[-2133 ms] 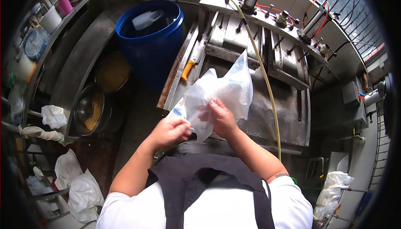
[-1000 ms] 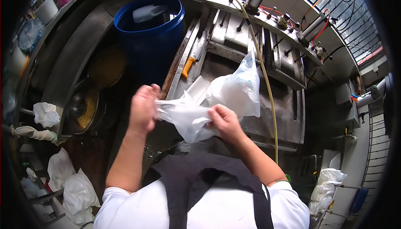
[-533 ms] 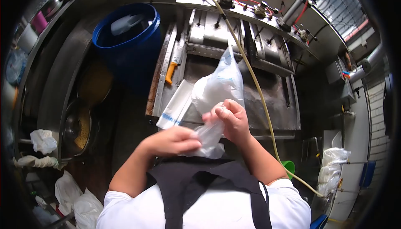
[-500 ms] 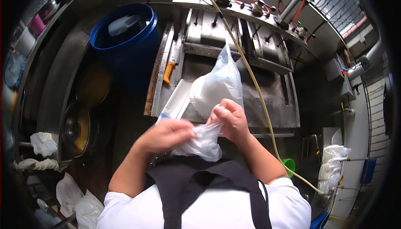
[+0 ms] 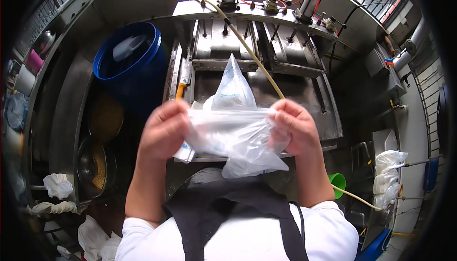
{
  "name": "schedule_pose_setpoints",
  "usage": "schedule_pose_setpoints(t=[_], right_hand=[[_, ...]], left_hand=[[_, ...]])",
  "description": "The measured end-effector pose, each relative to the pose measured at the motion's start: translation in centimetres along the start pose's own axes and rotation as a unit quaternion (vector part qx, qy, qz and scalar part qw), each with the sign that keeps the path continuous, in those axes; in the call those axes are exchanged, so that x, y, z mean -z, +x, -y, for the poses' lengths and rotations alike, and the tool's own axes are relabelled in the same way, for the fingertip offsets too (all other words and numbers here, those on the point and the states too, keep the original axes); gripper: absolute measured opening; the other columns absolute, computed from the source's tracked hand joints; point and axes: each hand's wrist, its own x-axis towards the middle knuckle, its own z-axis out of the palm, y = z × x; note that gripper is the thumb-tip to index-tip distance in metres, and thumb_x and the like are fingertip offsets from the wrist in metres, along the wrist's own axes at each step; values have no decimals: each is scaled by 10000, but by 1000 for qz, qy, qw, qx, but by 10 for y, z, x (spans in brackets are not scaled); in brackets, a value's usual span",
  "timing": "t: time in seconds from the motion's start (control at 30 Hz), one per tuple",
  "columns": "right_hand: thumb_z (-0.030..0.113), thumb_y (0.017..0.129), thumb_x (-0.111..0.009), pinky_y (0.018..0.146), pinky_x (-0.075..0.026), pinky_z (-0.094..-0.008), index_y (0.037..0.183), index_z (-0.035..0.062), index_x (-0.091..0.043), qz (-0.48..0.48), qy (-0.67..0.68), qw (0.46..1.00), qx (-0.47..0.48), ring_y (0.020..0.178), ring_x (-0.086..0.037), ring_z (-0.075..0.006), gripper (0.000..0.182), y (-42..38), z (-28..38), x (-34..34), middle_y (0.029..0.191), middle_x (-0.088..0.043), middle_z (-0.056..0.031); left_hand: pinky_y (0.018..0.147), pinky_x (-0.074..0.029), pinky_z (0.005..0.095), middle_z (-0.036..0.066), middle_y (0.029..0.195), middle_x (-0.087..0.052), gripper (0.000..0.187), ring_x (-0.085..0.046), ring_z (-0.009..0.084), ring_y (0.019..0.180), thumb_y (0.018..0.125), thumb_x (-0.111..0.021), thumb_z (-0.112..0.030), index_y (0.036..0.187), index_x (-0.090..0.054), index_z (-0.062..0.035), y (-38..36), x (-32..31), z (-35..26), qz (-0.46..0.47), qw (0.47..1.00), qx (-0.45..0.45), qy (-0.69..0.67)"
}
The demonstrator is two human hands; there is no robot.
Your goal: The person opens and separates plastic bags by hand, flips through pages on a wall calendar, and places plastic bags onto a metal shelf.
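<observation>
A clear plastic bag (image 5: 233, 135) is stretched between my two hands in front of my chest, its lower corner hanging down over the apron. My left hand (image 5: 165, 127) pinches the bag's upper left edge. At the upper right edge, the fingers of my right hand (image 5: 295, 125) are closed on the same bag. Just beyond it, a filled plastic bag (image 5: 233, 87) with faint blue print and a pointed top stands on the metal press table (image 5: 204, 82). The stretched bag hides its lower part.
A yellow-handled knife (image 5: 182, 84) lies at the table's left edge. A blue barrel (image 5: 154, 54) stands further left, above metal bowls (image 5: 97, 170) with yellowish contents. A pale hose (image 5: 250, 47) crosses the press. A green bucket (image 5: 338, 184) sits low on the right.
My hands have moved apart, and the bunched clear bag is now spread wide between them. My view has shifted a little.
</observation>
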Motion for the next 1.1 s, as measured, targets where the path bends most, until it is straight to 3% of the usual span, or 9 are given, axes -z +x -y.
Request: schedule_pose_setpoints(t=[0.17,0.27,0.37,0.43,0.7,0.8,0.83,0.97,1.1], right_hand=[[180,1058,-664,631,-519,-267,1138,12,-647,-134,-1,989,65,674,-564,-82,187,62,-4,29,826,-615,-3],[157,1035,-683,655,-525,-304,1083,30,-649,-265,-251,929,64,720,-592,-115,139,110,-111,131,872,-647,-15],[144,1026,-687,678,-521,-304,1041,27,-644,-285,50,955,-60,746,-599,-118,125,121,-140,131,886,-654,-21],[146,1035,-676,688,-514,-288,1014,26,-638,-290,-152,944,36,767,-599,-101,128,112,-144,131,905,-664,-34],[158,1029,-680,678,-500,-259,1078,0,-684,-235,-287,920,126,777,-578,-54,165,96,-81,104,873,-658,14],[225,1016,-633,729,-533,-406,1027,25,-656,-273,-512,789,202,761,-673,-297,202,124,-108,143,860,-699,-180],[266,1004,-618,782,-534,-459,1020,36,-638,-270,-530,796,109,860,-694,-406,231,122,-120,143,925,-695,-261],[322,977,-665,780,-545,-444,1018,27,-632,-232,-513,823,78,855,-703,-355,300,119,-174,172,923,-715,-232],[282,1001,-668,626,-534,-332,1026,58,-631,-234,-364,901,-26,725,-633,-156,229,99,-154,149,869,-680,-63]], left_hand=[[728,-563,305,77,894,-674,208,-663,138,820,1093,-573,-217,1042,-637,-25,90,-13,3,-176,976,-19,125],[670,-505,297,39,850,-645,217,-586,110,767,1055,-619,-213,937,-665,-38,109,117,133,-285,823,17,492],[662,-496,335,39,804,-635,222,-570,130,746,1010,-661,-209,890,-652,-23,99,140,187,-302,838,131,436],[747,-533,426,202,872,-709,217,-668,285,789,1003,-621,-198,946,-636,10,94,141,183,-291,787,89,537],[775,-531,516,247,894,-719,261,-682,479,887,1034,-610,-261,956,-650,-14,105,78,119,-300,703,-18,645],[869,-530,562,276,1003,-729,271,-693,483,998,1026,-591,-285,1080,-637,-23,112,95,134,-266,647,129,703],[892,-533,560,284,1048,-726,279,-690,486,1029,1007,-606,-285,1097,-633,-23,105,111,154,-248,629,173,716],[894,-528,533,305,1040,-716,395,-677,501,1045,940,-664,-413,998,-603,-27,85,153,194,-262,645,206,688],[853,-533,508,293,994,-714,399,-684,489,977,943,-670,-406,967,-610,-13,77,153,188,-276,668,167,670]])
